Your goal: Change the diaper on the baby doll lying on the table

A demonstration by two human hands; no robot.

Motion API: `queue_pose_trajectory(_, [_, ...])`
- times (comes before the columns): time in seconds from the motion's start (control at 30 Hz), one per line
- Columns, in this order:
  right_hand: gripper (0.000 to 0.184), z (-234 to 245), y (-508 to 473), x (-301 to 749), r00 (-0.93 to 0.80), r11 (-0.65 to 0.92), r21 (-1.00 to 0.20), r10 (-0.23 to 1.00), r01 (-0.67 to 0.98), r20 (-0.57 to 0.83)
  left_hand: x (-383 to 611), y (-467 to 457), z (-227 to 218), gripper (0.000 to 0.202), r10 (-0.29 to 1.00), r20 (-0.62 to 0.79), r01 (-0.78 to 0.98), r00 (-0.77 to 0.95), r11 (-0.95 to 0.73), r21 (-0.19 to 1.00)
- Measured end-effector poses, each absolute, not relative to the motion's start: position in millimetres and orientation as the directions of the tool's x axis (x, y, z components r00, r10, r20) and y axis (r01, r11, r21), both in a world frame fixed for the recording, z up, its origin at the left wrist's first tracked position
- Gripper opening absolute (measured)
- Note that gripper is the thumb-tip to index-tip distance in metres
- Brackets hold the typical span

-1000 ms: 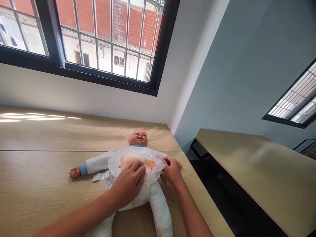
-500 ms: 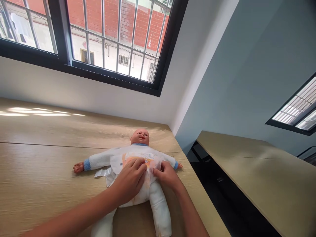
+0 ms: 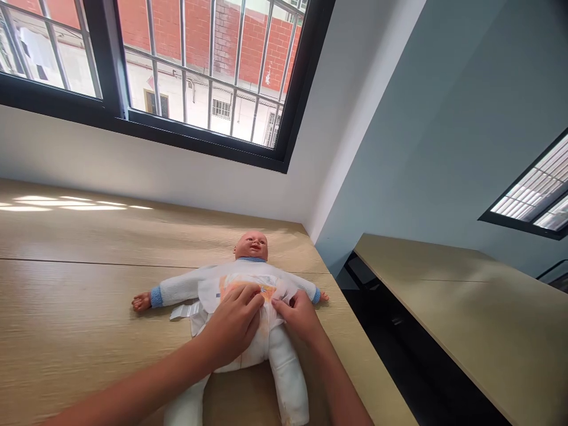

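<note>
Worktop (image 3: 89, 319), pale wood-grain. Doll (image 3: 242, 269), face up on it, near one edge. Diaper (image 3: 265, 325), brought up over the doll's front. Left hand (image 3: 242, 313), fingers bunched on that front — gripping or merely pressing, I cannot tell. Right hand (image 3: 299, 310), finger and thumb pinching a side flap (image 3: 284, 290). White tab (image 3: 185, 310), opposite side, loose. Step, I judge: fastening the pinched side — next calls for smoothing it flat.

Doll (image 3: 237, 269) lay on table (image 3: 84, 325), diaper (image 3: 265, 331) lay over its midsection, left hand (image 3: 235, 319) sat atop diaper, right hand (image 3: 299, 315) at diaper's right side, window (image 3: 204, 71) stood behind, second table (image 3: 461, 313) stood right.
</note>
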State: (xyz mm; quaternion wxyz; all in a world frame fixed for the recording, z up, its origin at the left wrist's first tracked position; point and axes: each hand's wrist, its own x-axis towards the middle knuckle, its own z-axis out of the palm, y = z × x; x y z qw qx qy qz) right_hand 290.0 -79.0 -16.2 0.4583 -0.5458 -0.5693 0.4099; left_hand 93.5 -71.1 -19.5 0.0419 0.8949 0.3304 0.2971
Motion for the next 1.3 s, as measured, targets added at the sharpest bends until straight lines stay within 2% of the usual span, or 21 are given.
queue_pose_trajectory(0.1, [0.023,-24,-75,286,0.081,0.108,-0.956,0.987,0.274,0.135,94,-71,-20,0.015,0.607,0.506,0.573,0.612,-0.782,0.245])
queue_pose_trajectory(0.23, [0.024,-29,-75,283,0.106,0.178,-0.942,0.971,0.286,0.215,94,-71,-22,0.017,0.589,0.495,0.578,0.639,-0.792,0.195])
queue_pose_trajectory(0.47, [0.023,-37,-74,278,0.138,0.267,-0.89,0.931,0.37,0.337,94,-66,-31,0.041,0.49,0.483,0.495,0.726,-0.859,0.128])
queue_pose_trajectory(0.73, [0.039,-45,-60,316,0.09,0.186,-0.842,0.96,0.506,0.266,95,-66,-28,0.034,0.531,0.464,0.502,0.709,-0.842,0.196])
queue_pose_trajectory(1.03, [0.02,-46,-60,321,-0.065,0.164,-0.776,0.985,0.609,0.157,93,-64,-30,0.034,0.527,0.482,0.49,0.699,-0.845,0.214])
queue_pose_trajectory(1.3, [0.018,-47,-59,335,0.019,0.083,-0.73,0.991,0.678,0.13,92,-64,-27,0.034,0.523,0.482,0.476,0.703,-0.85,0.227])
